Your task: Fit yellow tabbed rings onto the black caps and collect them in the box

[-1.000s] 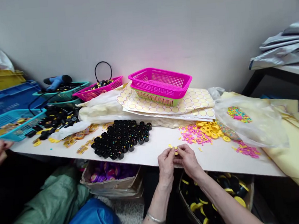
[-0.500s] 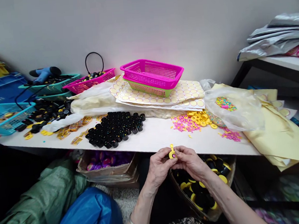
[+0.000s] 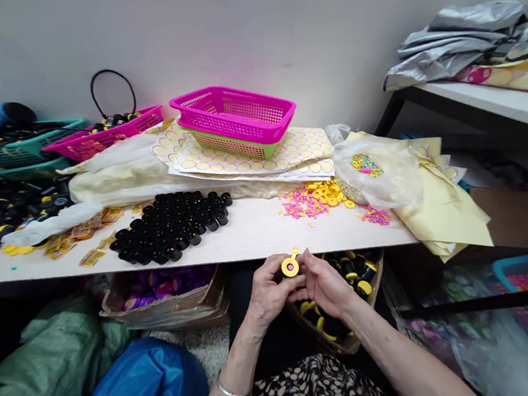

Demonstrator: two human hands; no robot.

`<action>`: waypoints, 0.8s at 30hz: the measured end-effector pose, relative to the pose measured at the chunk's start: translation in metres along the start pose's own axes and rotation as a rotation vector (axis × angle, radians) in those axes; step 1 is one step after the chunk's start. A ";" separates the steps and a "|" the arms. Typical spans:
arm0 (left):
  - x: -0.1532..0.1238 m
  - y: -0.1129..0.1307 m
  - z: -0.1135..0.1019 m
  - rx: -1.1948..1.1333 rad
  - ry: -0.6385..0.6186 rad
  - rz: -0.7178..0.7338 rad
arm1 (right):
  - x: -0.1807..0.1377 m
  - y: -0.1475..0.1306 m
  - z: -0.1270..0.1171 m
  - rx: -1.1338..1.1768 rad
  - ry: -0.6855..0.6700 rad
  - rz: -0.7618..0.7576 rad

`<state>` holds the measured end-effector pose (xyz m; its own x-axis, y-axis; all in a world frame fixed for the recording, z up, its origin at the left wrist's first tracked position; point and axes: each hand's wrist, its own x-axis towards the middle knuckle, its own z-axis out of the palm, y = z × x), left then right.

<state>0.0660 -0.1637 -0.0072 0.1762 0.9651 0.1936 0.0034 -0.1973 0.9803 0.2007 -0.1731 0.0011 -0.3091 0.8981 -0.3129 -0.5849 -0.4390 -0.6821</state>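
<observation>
A small yellow ring-shaped cap (image 3: 290,266) with a pink centre and a little tab is held upright over the table's front edge. My left hand (image 3: 269,290) pinches it from the left, thumb below. Close on its right side, my right hand (image 3: 327,285) has curled fingers against the cap's lower part; some fingertips are hidden. On the table, pink bits (image 3: 304,204) and a heap of yellow caps (image 3: 325,191) lie beyond my hands. Many black round pieces (image 3: 173,221) stand packed together to the left.
A magenta basket (image 3: 233,114) sits in a green one (image 3: 231,142) on sticker sheets (image 3: 309,154). A plastic bag (image 3: 382,178) holds coloured bits. Beneath the table edge are a box of black-and-yellow pieces (image 3: 361,276), a carton (image 3: 163,308) and a blue sack (image 3: 142,387).
The view has turned right and slightly down. The cap now faces me more fully, and the right fingertips have shifted off its front to its side.
</observation>
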 end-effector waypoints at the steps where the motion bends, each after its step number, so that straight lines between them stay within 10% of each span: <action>1: 0.000 0.001 -0.001 0.031 -0.025 0.023 | 0.001 0.000 -0.004 0.000 -0.007 0.024; 10: -0.010 0.004 0.001 0.219 -0.244 0.176 | 0.001 -0.013 -0.029 -0.109 -0.290 0.113; 24: -0.012 0.000 0.024 0.414 -0.429 0.384 | -0.020 -0.023 -0.032 -0.394 -0.212 0.016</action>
<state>0.0871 -0.1796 -0.0102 0.6120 0.6779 0.4073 0.2224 -0.6417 0.7340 0.2448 -0.1799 0.0018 -0.4868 0.8476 -0.2111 -0.2607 -0.3717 -0.8910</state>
